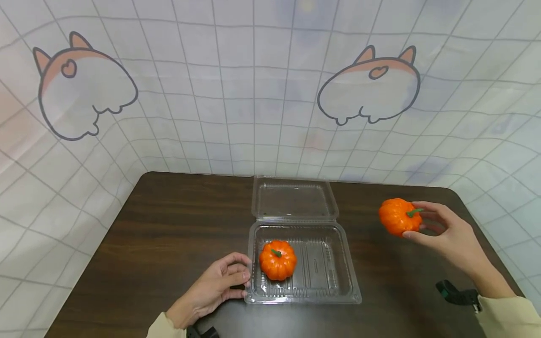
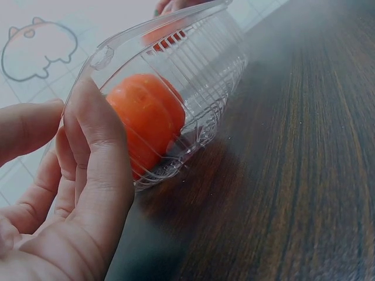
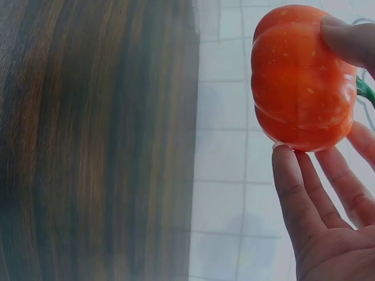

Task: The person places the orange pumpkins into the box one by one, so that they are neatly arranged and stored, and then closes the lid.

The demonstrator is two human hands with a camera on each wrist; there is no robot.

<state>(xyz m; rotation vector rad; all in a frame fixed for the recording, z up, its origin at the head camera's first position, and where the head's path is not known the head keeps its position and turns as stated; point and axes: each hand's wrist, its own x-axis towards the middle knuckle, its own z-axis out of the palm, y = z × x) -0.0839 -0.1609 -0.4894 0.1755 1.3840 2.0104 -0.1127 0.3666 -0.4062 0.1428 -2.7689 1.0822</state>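
A clear plastic clamshell container (image 1: 314,293) lies on the table with its lid (image 1: 296,199) folded back. Inside its left part sits a small orange pumpkin (image 1: 277,261) with a green stem. My left hand (image 1: 217,284) pinches the container's left rim between thumb and fingers, as the left wrist view shows up close. To the right, above the table, my right hand (image 1: 450,232) holds a second orange pumpkin (image 1: 397,217). In the right wrist view, thumb and fingertips grip this pumpkin (image 3: 302,82) from opposite sides, its green stem toward the palm.
The dark wood-grain table (image 1: 169,225) has its far edge against a white gridded curtain (image 1: 236,94) with cartoon animal drawings. The curtain also runs along the left and right sides. A black strap device (image 1: 458,295) is on the right wrist.
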